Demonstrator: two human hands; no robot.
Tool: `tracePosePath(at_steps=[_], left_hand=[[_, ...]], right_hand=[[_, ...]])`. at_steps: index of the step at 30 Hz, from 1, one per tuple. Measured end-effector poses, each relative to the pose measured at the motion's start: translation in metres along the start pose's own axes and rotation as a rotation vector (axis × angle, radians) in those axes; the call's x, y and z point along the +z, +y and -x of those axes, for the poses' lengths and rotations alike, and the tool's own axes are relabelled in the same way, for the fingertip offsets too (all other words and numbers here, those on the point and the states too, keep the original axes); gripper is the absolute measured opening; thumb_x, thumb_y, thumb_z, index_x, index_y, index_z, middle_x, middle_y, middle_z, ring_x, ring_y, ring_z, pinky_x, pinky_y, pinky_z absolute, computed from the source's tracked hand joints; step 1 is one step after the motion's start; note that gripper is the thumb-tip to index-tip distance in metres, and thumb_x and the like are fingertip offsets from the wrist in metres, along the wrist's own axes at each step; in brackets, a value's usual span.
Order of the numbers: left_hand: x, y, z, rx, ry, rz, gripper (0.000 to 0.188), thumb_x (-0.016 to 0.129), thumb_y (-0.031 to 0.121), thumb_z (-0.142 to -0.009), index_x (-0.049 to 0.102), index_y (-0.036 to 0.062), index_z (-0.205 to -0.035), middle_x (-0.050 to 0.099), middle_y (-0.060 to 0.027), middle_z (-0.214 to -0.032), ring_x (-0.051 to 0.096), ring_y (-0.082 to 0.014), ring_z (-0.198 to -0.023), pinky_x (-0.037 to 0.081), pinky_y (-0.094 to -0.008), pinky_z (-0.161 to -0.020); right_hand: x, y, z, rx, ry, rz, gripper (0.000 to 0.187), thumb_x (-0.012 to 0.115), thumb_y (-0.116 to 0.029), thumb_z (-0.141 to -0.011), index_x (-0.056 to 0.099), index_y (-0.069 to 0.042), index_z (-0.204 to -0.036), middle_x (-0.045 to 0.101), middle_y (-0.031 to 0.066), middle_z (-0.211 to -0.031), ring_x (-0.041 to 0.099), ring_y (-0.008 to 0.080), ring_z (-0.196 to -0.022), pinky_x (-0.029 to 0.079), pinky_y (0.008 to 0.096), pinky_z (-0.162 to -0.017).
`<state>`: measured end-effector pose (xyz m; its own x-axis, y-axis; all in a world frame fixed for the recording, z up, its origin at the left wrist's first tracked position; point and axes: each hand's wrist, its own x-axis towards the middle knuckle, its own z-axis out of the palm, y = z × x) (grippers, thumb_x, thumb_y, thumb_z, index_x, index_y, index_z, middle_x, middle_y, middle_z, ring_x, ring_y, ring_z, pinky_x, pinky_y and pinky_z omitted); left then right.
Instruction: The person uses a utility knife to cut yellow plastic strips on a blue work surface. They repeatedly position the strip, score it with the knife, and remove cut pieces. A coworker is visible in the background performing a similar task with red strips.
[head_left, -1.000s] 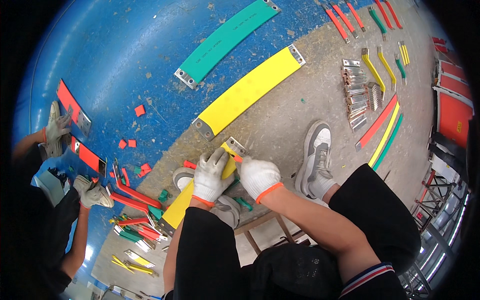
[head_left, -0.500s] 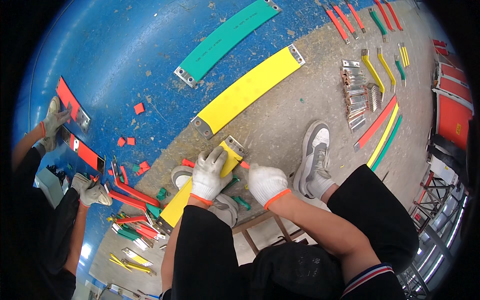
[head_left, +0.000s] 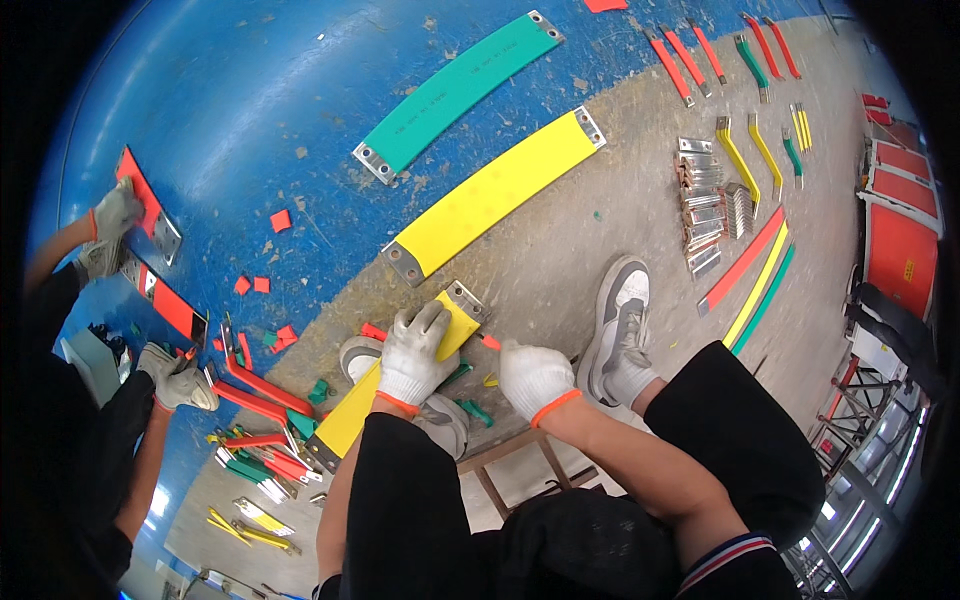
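Observation:
My gloved left hand [head_left: 415,355] is closed around a flat metal bar in a yellow sleeve [head_left: 345,415], pressing on it near its far end. Bare metal with holes shows at both ends of this bar, which slants across my left shoe. In my gloved right hand [head_left: 535,380], closed, is a red-handled knife [head_left: 490,343]; its blade is too small to make out clearly. The knife's tip points at the bar's right edge, just below the bare metal end. A yellow scrap [head_left: 490,380] lies beside my right hand.
Beyond lie a wide yellow bar [head_left: 495,195] and a green bar [head_left: 460,95]. Stacked metal pieces [head_left: 702,205] and coloured strips lie to the right. At left, a co-worker's gloved hand [head_left: 118,210] touches a red bar [head_left: 145,195]. Red scraps [head_left: 285,337] and bent bars lie nearby.
My right hand has drawn the knife slightly back from the yellow sleeve's edge. My left hand keeps its hold. The co-worker's upper hand has shifted on the red bar. The view has tilted slightly.

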<state>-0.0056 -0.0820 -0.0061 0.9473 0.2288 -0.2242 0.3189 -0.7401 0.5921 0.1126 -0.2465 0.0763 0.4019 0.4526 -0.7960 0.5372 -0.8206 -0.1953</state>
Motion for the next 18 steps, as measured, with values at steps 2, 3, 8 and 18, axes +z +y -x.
tracePosePath(at_steps=[2, 3, 8, 18], left_hand=[[0.0, -0.001, 0.0, -0.004, -0.018, -0.01, 0.06, 0.083, 0.022, -0.066, 0.068, 0.0094, -0.122, 0.061, -0.0061, -0.134, 0.059, -0.0372, -0.114, 0.056, -0.0487, -0.093], [0.0, 0.0, -0.001, 0.008, 0.001, 0.0, 0.059, 0.082, 0.021, -0.067, 0.068, 0.0089, -0.122, 0.062, -0.0066, -0.133, 0.059, -0.0373, -0.113, 0.056, -0.0485, -0.094], [0.003, 0.002, 0.005, -0.014, -0.003, -0.01, 0.063, 0.08, 0.019, -0.07, 0.063, 0.0074, -0.129, 0.059, -0.0101, -0.138, 0.057, -0.0379, -0.12, 0.051, -0.049, -0.102], [0.012, 0.021, 0.013, -0.159, -0.095, -0.238, 0.079, 0.078, 0.034, -0.082, 0.048, -0.0013, -0.146, 0.047, -0.0273, -0.147, 0.051, -0.044, -0.129, 0.042, -0.0561, -0.107]], right_hand=[[0.012, 0.006, -0.001, -0.015, 0.04, 0.015, 0.022, 0.052, -0.014, -0.095, 0.069, -0.001, -0.101, 0.075, 0.0213, -0.088, 0.076, 0.0374, -0.076, 0.059, 0.0513, -0.064], [0.019, 0.01, -0.003, -0.012, 0.047, 0.02, 0.021, 0.053, -0.015, -0.095, 0.068, -0.002, -0.101, 0.075, 0.0208, -0.087, 0.076, 0.0366, -0.074, 0.059, 0.0512, -0.062], [0.043, 0.019, -0.002, -0.034, 0.09, 0.054, 0.022, 0.055, -0.022, -0.097, 0.064, -0.002, -0.104, 0.074, 0.0173, -0.082, 0.075, 0.0338, -0.066, 0.058, 0.0488, -0.056], [0.083, 0.027, -0.004, -0.03, 0.216, 0.008, 0.035, 0.053, -0.039, -0.105, 0.06, -0.005, -0.099, 0.071, 0.0149, -0.074, 0.072, 0.033, -0.059, 0.056, 0.0467, -0.049]])
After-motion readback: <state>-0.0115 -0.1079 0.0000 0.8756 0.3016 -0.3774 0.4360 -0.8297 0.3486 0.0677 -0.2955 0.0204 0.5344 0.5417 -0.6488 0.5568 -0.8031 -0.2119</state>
